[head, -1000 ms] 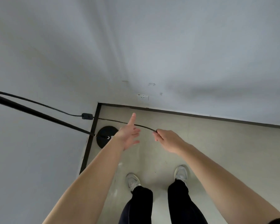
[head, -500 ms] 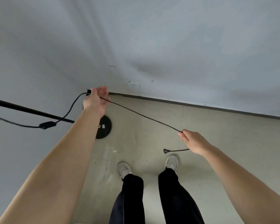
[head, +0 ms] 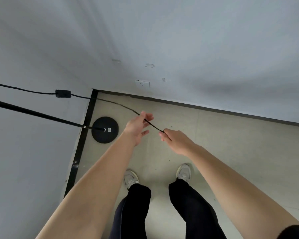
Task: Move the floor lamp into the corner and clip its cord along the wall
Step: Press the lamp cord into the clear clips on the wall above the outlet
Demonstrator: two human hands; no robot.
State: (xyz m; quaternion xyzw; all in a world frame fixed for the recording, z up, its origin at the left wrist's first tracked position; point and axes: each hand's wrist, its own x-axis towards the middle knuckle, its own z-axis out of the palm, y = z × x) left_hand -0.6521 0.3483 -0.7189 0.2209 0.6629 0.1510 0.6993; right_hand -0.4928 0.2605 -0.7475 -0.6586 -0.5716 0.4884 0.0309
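The floor lamp stands in the corner: its round black base (head: pixel 105 129) rests on the floor by the black skirting, and its black pole (head: pixel 33 111) runs off to the left edge. The black cord (head: pixel 121 105) comes from the left, passes an inline switch (head: pixel 63 93), and slopes down across the corner to my hands. My left hand (head: pixel 138 126) pinches the cord between thumb and fingers, the other fingers spread. Just to its right, my right hand (head: pixel 175 141) is closed on the cord. The cord's plug end is hidden.
A white wall socket (head: pixel 142 84) sits low on the far wall just above the skirting (head: pixel 197 105). Small white marks or clips (head: pixel 149 65) show on the wall above it. My two feet (head: pixel 184 171) stand on the beige floor below my hands.
My left hand came down from the corner and my right hand moved in towards it, so both now hold the cord close together. The plug end, visible half a second ago, is out of sight.
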